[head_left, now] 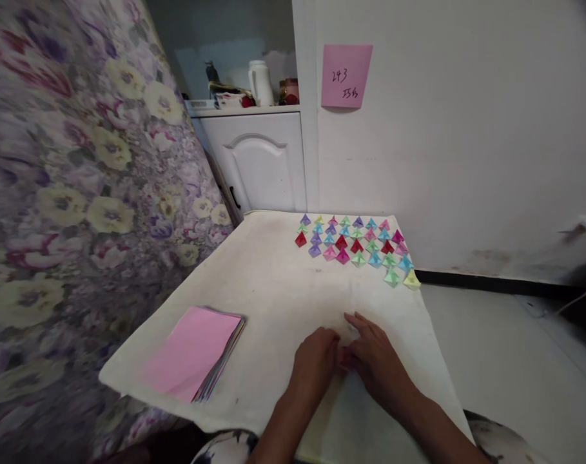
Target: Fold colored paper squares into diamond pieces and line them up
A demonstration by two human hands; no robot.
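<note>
Two hands (316, 354) (374, 353), one paper stack (198, 351)

Flowered Curtain (89, 212) Draping the Left Side

A white cabinet door (258, 169) with a black handle (234, 197) is standing beyond it. On the ledge (254, 111) above, a white jug (262, 85) is sitting between a dark bottle (211, 72) and a reddish jar (289, 92) — the jar just beside it. A pink note (343, 61) — handwritten, "243" showing — is hanging on the pale wall (457, 142). A black baseboard (490, 283) is running along the light floor (486, 341).

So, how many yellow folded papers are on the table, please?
2: one yellow folded paper, second from left in the farthest row; the other yellow one, rightmost in the nearest row. None seems hidden.
</note>
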